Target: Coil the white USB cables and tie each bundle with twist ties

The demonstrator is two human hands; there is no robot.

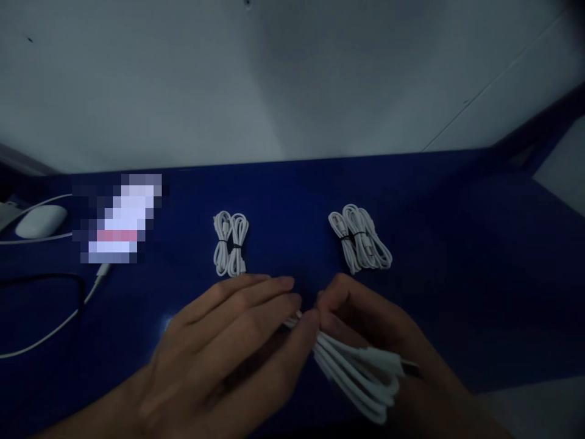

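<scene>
Both my hands meet at the near middle of a dark blue table (479,244). A coiled white cable (361,372) lies in my right hand (370,323), whose fingers are closed on it; the loops hang out below the palm. My left hand (233,347) pinches the same coil at its middle, thumb and fingertips pressed together against my right fingertips. Further back lie a tied white cable bundle (231,244) on the left and a second tied bundle (361,238) on the right, both untouched.
A white mouse (41,221) sits at the far left with loose white and black cords (68,305) trailing near it. A blurred-out object (119,219) lies beside it. A pale wall (274,79) rises behind the table. The table's right edge runs diagonally.
</scene>
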